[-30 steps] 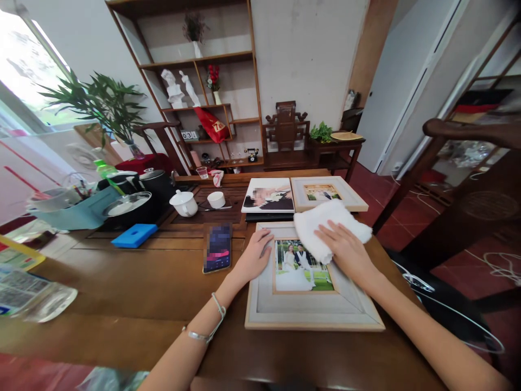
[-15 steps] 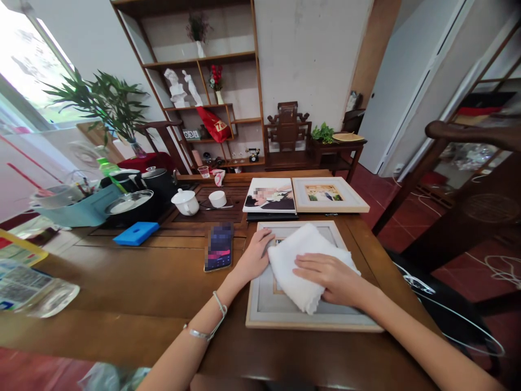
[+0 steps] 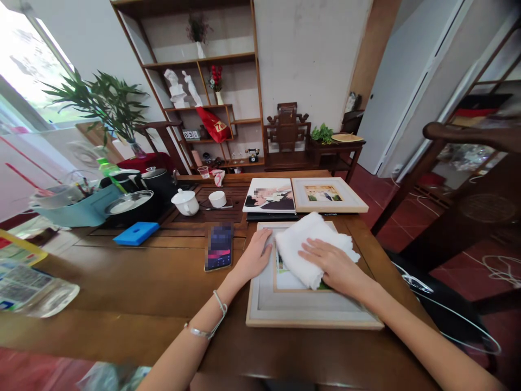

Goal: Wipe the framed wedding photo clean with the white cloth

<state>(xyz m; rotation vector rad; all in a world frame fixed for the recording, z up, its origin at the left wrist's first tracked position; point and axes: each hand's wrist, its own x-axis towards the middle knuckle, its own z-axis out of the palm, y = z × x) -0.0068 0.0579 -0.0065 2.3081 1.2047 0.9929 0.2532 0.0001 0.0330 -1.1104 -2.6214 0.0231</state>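
A picture frame (image 3: 260,304) with a pale border lies flat on the brown wooden table (image 3: 163,304). My left hand (image 3: 254,255) rests on its left edge, fingers extended and holding nothing. Over the upper part of the frame lies a folded white cloth (image 3: 301,244), with my right hand (image 3: 331,263) pressed flat on top of it. Part of a picture shows below and left of the cloth; the rest is hidden. Behind the frame are a photo panel (image 3: 269,195) and a second framed picture (image 3: 331,203).
A phone (image 3: 220,247), a blue block (image 3: 136,233), a lidded white cup (image 3: 185,202) and a small white bowl (image 3: 217,199) stand left of the frame. A clear bottle (image 3: 40,290) lies far left. Dark chair (image 3: 459,206) at right.
My right hand and the cloth have moved up, away from me, uncovering more of the lower part of the picture. My left hand has barely moved on the frame's edge.
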